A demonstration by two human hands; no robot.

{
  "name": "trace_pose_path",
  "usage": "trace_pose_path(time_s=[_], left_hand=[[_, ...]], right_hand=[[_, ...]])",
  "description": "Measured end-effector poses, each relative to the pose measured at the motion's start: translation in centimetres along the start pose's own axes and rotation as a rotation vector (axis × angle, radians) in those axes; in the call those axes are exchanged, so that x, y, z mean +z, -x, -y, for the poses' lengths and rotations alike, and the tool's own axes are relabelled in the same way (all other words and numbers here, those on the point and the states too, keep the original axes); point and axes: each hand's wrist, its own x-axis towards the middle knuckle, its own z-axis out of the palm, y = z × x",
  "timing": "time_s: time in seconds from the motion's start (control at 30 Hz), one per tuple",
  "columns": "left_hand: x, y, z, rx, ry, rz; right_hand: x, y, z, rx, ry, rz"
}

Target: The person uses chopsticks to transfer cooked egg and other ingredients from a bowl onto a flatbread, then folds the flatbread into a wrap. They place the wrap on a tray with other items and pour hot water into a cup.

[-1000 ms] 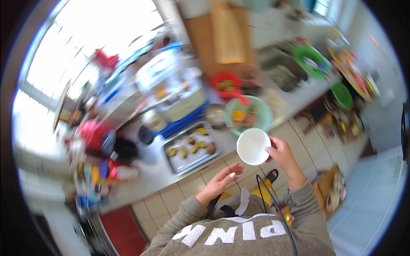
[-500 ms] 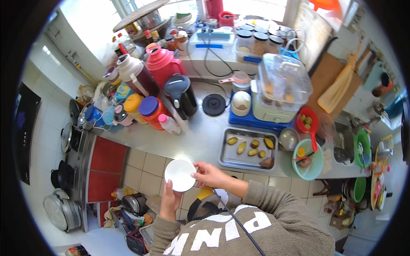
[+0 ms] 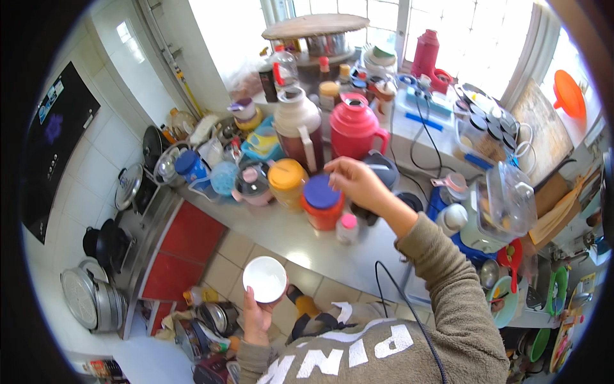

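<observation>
My left hand (image 3: 257, 313) holds a small white bowl (image 3: 263, 280) from below, tilted so that its inside shows, above the floor in front of the counter. My right hand (image 3: 354, 180) is stretched over the counter, slightly blurred. Its fingers are bent and a little apart, with nothing visible in them. They hover beside the purple lid (image 3: 322, 191) of an orange-red jar (image 3: 322, 217); I cannot tell whether they touch it. Behind the hand is a pink thermos jug (image 3: 353, 128). A black kettle (image 3: 382, 168) is partly hidden by my right hand and forearm.
A yellow-lidded jar (image 3: 286, 182) and a pink-capped bottle (image 3: 347, 228) flank the orange-red jar. Further left is a pink pot with a glass lid (image 3: 254, 182). A maroon and white thermos (image 3: 299, 131) stands behind. To the right is an egg steamer with a clear cover (image 3: 499, 208).
My right hand has left the bowl and moved up and forward over the counter to the jars. My left hand still holds the bowl. The view has swung toward the left.
</observation>
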Motion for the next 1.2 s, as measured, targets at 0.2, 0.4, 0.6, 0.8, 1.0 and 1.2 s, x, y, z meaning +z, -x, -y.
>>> trace_pose_path(time_s=[0.2,0.4,0.6,0.8,1.0,1.2], left_hand=[[-6.7,-9.0,-7.9,0.028,-0.078,0.022],[-11.2,-15.1,-13.2,-0.001,-0.090,0.041],[-12.6,-20.7,-14.4,-0.065,-0.027,0.091],[-9.9,-22.9,-18.6,-0.100,0.024,0.140],[-7.8,-26.9,-19.2,-0.133,-0.050,0.136],[-4.9,-30.8,-19.6,-0.170,-0.042,0.158]], right_hand=[[1.2,-20.1,0.6,-0.276,0.797,-0.445],[3.3,-28.7,-0.8,-0.018,1.254,-0.531],[0.8,-29.3,-1.2,-0.060,0.946,-0.718],[-6.1,-20.4,-0.6,-0.059,1.019,-1.082],[-9.6,-18.6,-1.6,0.106,1.116,-0.754],[-7.7,-18.5,0.8,0.053,1.453,-0.702]])
